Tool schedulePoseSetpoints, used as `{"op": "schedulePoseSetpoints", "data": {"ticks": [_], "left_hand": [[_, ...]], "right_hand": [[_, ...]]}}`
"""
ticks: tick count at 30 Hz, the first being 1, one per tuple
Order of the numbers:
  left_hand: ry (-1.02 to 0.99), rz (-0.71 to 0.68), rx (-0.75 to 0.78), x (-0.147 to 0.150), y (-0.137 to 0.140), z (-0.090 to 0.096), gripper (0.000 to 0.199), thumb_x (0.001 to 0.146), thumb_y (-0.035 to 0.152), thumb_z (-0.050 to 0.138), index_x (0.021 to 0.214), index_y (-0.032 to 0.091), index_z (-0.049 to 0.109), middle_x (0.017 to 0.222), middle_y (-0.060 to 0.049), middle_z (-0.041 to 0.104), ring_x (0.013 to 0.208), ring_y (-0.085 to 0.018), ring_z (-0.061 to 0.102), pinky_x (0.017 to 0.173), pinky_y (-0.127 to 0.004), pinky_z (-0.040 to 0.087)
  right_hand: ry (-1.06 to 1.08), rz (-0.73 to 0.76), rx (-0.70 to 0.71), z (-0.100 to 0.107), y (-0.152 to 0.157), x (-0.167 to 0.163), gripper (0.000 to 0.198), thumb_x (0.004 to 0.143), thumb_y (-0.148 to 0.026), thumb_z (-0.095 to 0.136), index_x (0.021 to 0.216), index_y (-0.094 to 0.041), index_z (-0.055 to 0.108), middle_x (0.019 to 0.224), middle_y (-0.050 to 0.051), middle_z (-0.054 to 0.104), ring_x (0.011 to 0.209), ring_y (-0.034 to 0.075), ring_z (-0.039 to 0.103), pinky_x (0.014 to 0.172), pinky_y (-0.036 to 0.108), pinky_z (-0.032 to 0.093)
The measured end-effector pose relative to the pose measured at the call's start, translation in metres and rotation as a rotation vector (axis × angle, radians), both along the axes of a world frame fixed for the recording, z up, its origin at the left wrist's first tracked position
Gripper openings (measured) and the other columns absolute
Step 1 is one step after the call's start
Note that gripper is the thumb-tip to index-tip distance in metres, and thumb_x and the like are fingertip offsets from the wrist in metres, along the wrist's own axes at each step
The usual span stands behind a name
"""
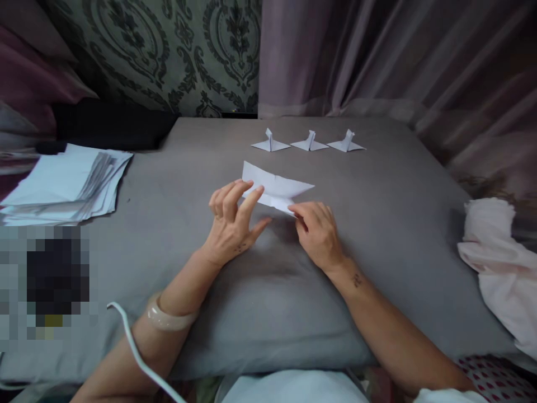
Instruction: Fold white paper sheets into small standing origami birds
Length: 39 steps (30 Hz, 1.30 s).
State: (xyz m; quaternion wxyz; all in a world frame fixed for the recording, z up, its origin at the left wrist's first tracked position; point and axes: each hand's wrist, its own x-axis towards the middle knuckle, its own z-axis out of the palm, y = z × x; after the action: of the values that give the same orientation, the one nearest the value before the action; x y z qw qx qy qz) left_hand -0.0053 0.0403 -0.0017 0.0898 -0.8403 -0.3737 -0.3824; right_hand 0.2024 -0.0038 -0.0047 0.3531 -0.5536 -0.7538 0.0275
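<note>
A creased white sheet of paper [279, 187] is held just above the grey surface, its left and right corners flaring upward. At its lower right edge, my right hand [316, 232] pinches the paper between thumb and fingers. My left hand [232, 218] is at the paper's left side, fingers spread and the index and middle fingertips against it. The left thumb stands apart, below the paper's lower edge. Beyond lie three folded paper cranes in a row: the left crane [271, 144], the middle crane [310, 143] and the right crane [347, 144].
A stack of white paper [59, 179] lies at the left, before a black folded cloth [113, 123]. Pale crumpled fabric [497, 263] lies at the right edge. A white cable [134, 347] crosses near my left forearm. Curtains [335, 56] hang behind the grey surface [398, 224].
</note>
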Motion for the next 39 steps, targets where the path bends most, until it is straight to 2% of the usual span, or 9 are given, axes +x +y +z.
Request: {"op": "schedulePoseSetpoints", "data": {"ticks": [3, 5, 7, 9, 14, 17, 22, 31, 39], "left_hand": [[0.138, -0.037, 0.039, 0.000, -0.001, -0.001, 0.040, 0.088, 0.035, 0.061, 0.127, 0.028, 0.052, 0.140, -0.011, 0.049, 0.138, -0.034, 0.031, 0.111, -0.055, 0.019], [0.219, -0.089, 0.023, 0.000, 0.000, -0.002, 0.019, 0.091, 0.022, 0.055, 0.109, 0.027, 0.061, 0.133, -0.005, 0.057, 0.136, -0.031, 0.035, 0.111, -0.056, 0.015], [0.268, -0.133, -0.023, 0.001, 0.000, -0.002, 0.018, 0.091, 0.012, 0.048, 0.093, 0.024, 0.062, 0.118, -0.003, 0.067, 0.129, -0.028, 0.045, 0.110, -0.056, 0.016], [0.309, -0.163, -0.078, 0.003, -0.001, -0.003, 0.022, 0.091, 0.008, 0.044, 0.086, 0.022, 0.061, 0.106, -0.003, 0.071, 0.121, -0.026, 0.053, 0.109, -0.056, 0.020], [0.434, -0.216, -0.155, 0.011, -0.008, -0.004, 0.024, 0.089, 0.006, 0.040, 0.087, 0.018, 0.062, 0.091, -0.006, 0.070, 0.095, -0.021, 0.063, 0.104, -0.050, 0.031], [0.429, -0.213, -0.183, 0.014, -0.009, -0.004, 0.022, 0.094, 0.014, 0.042, 0.088, 0.017, 0.063, 0.089, -0.007, 0.070, 0.086, -0.019, 0.064, 0.100, -0.047, 0.036], [0.314, -0.168, -0.287, 0.014, -0.007, -0.004, 0.027, 0.098, 0.029, 0.044, 0.088, 0.017, 0.065, 0.091, -0.006, 0.071, 0.084, -0.020, 0.064, 0.093, -0.043, 0.039], [0.165, 0.026, -0.336, 0.023, -0.005, -0.009, 0.028, 0.096, 0.032, 0.048, 0.081, 0.018, 0.066, 0.075, -0.005, 0.071, 0.071, -0.019, 0.065, 0.075, -0.034, 0.044], [0.196, 0.121, -0.511, 0.030, 0.003, -0.007, 0.020, 0.091, 0.032, 0.054, 0.093, 0.018, 0.068, 0.082, -0.006, 0.072, 0.080, -0.023, 0.066, 0.078, -0.036, 0.045]], "right_hand": [[-0.132, 0.088, 0.020, 0.000, 0.003, 0.004, 0.030, 0.096, -0.014, 0.038, 0.105, -0.024, 0.065, 0.098, 0.007, 0.067, 0.092, 0.020, 0.056, 0.083, 0.035, 0.040], [-0.180, 0.115, 0.012, -0.001, 0.005, 0.005, 0.030, 0.097, -0.014, 0.038, 0.100, -0.023, 0.067, 0.097, 0.007, 0.066, 0.091, 0.020, 0.055, 0.082, 0.034, 0.040], [-0.218, 0.101, -0.015, -0.003, 0.007, 0.006, 0.031, 0.096, -0.013, 0.038, 0.096, -0.023, 0.068, 0.096, 0.007, 0.065, 0.090, 0.020, 0.053, 0.080, 0.034, 0.040], [-0.250, 0.092, -0.064, -0.006, 0.007, 0.007, 0.030, 0.094, -0.011, 0.040, 0.095, -0.023, 0.068, 0.099, 0.008, 0.063, 0.091, 0.021, 0.051, 0.079, 0.034, 0.040], [-0.242, 0.092, -0.181, -0.010, 0.001, 0.010, 0.029, 0.093, -0.012, 0.042, 0.103, -0.023, 0.067, 0.106, 0.008, 0.062, 0.095, 0.022, 0.051, 0.081, 0.036, 0.041], [-0.203, 0.062, -0.216, -0.010, -0.003, 0.013, 0.024, 0.093, -0.019, 0.047, 0.105, -0.023, 0.068, 0.106, 0.009, 0.063, 0.095, 0.023, 0.053, 0.082, 0.038, 0.043], [-0.109, 0.009, -0.263, -0.010, -0.002, 0.016, 0.017, 0.092, -0.024, 0.052, 0.096, -0.022, 0.069, 0.099, 0.009, 0.063, 0.093, 0.023, 0.055, 0.082, 0.038, 0.045], [0.041, -0.111, -0.337, -0.010, 0.003, 0.012, 0.014, 0.089, -0.023, 0.054, 0.084, -0.021, 0.067, 0.094, 0.007, 0.061, 0.091, 0.022, 0.057, 0.083, 0.037, 0.047], [0.001, -0.159, -0.306, -0.012, 0.003, 0.009, 0.012, 0.088, -0.022, 0.054, 0.082, -0.019, 0.064, 0.093, 0.009, 0.061, 0.090, 0.022, 0.057, 0.081, 0.036, 0.046]]}}
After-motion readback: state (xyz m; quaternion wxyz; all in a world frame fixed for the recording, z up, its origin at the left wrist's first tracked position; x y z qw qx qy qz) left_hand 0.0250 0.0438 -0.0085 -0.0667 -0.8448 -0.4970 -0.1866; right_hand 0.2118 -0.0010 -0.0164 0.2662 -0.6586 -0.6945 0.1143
